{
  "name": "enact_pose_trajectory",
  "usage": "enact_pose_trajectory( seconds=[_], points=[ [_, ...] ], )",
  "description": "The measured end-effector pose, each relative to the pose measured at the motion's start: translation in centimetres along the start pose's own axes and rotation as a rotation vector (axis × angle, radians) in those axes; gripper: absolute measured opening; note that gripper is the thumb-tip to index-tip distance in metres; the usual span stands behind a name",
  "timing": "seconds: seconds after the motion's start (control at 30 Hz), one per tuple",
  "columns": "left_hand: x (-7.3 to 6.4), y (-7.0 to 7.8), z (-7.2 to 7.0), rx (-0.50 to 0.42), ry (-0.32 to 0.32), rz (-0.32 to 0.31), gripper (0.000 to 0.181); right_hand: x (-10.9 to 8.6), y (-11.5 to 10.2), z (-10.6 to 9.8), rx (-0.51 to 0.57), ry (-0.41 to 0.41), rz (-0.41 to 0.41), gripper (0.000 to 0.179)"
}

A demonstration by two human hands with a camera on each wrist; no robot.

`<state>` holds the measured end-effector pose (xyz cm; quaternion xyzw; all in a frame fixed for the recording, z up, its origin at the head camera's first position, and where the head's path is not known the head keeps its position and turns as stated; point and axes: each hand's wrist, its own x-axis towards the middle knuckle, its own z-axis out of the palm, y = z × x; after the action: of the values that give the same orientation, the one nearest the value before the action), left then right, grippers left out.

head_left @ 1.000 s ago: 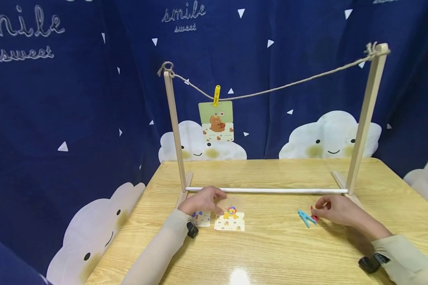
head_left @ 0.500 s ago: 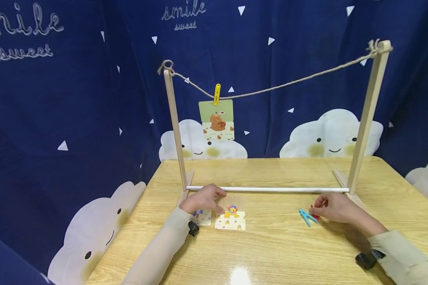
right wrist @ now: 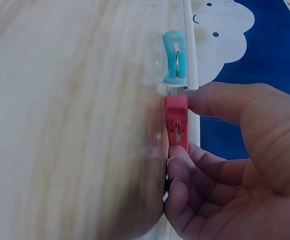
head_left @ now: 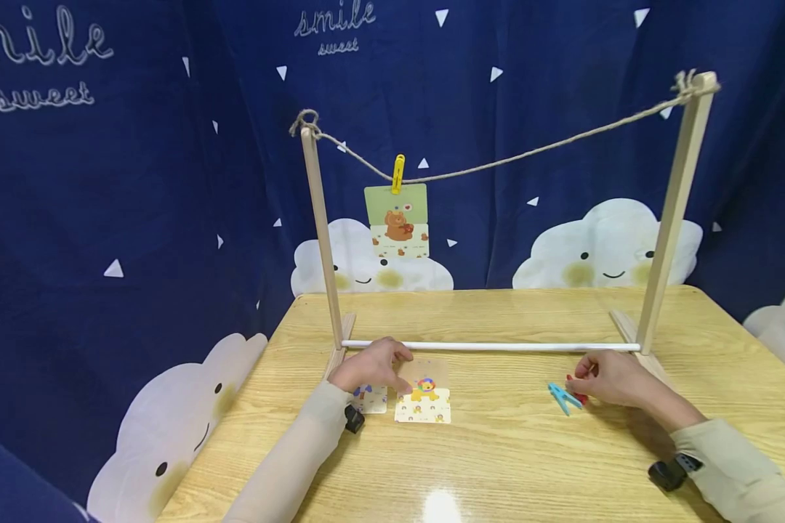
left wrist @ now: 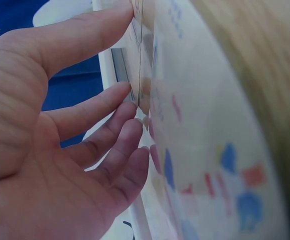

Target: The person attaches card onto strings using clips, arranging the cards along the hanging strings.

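My left hand is over the table at the left, its thumb and fingertips at the lion card. In the left wrist view its fingers are spread and loosely bent, the tips touching or very near the card surface. Partly beneath that hand lies a second card with blue and red figures. At the right, my right hand pinches a red clothespin between thumb and fingers, low against the table. A light blue clothespin lies just beside the red one.
A wooden frame with a left post, a right post and a white rod stands behind the hands. Its sagging rope carries a bear card under a yellow clothespin. A blue curtain hangs behind.
The right hand shifts very slightly, staying on the red clothespin. The left hand keeps its place by the lion card, and the whole view drifts a little.
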<state>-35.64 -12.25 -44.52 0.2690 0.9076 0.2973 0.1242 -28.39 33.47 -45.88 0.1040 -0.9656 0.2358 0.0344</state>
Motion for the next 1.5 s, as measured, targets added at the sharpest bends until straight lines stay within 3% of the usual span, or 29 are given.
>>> enact_pose_trajectory(
  seconds=[0.47, 1.0, 1.3, 1.5],
  points=[
    [0.1, -0.6, 0.2, -0.076, -0.047, 0.013, 0.064, -0.3, -0.2, -0.1, 0.052, -0.043, 0.049, 0.022],
    [0.4, -0.4, 0.4, 0.003, 0.003, 0.052, 0.061, -0.8, 0.1, -0.6, 0.132, -0.055, 0.071, 0.025],
    [0.5, -0.2, 0.0, -0.074, 0.018, 0.01, 0.057, -0.6, 0.1, -0.9, 0.181, -0.05, 0.068, 0.026],
    [0.5, -0.3, -0.2, -0.069, 0.034, 0.024, 0.053, -0.6, 0.1, -1.1, 0.207, -0.043, 0.082, 0.029]
  ],
)
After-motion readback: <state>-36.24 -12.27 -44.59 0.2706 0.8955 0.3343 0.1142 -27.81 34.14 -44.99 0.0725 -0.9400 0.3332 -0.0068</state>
